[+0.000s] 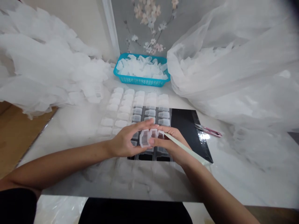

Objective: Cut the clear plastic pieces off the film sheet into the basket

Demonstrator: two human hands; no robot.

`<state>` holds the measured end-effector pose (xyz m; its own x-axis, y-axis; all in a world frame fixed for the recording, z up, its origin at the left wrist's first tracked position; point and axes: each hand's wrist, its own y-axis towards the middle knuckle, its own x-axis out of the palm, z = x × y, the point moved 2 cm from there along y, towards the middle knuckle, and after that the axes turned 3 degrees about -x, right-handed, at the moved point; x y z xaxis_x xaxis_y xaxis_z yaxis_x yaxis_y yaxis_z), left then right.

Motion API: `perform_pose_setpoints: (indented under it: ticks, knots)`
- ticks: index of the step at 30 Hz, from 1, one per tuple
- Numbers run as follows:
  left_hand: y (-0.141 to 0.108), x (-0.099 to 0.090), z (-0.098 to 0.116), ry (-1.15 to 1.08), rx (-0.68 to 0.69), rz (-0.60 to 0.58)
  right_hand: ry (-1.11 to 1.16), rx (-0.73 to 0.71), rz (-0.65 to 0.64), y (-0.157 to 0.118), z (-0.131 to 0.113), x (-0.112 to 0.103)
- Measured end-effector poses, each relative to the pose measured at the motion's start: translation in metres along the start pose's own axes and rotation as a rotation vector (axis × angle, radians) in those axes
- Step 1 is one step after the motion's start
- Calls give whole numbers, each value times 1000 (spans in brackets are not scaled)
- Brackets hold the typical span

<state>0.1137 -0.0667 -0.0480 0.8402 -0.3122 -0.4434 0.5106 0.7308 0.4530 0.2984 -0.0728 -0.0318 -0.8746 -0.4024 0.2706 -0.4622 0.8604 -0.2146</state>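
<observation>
Small hollow translucent plastic pieces (145,138) stand side by side in a short row between my hands, low over the table. My left hand (125,140) curves around their left end, thumb below and fingers above. From the right, my right hand (175,144) pinches them, its thumb across the front. A pale green strip (184,146) runs out of the right hand along the wrist. Beneath and beyond the hands, similar pieces (150,113) lie in columns, partly over a black sheet (183,123). The hands hide some of them.
A blue basket (141,81) full of loose translucent pieces stands at the back of the marble-look table (67,133). Pink-handled thread snips (209,130) lie to the right. A large clear bag (238,77) bulges at the right, and a white heap of pieces (53,59) rises at the left.
</observation>
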Motion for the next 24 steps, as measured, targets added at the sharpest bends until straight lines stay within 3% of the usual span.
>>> perform_pose_setpoints:
  ticks: [7,16,24]
  knots:
    - [3,0,1,-13,52,-19,9,10,-51,1,0,2]
    - [2,3,0,36,198,-15,-349,-86,-3,-4,-15,4]
    - [5,4,3,158,303,9,-405,-155,17,-5,-13,6]
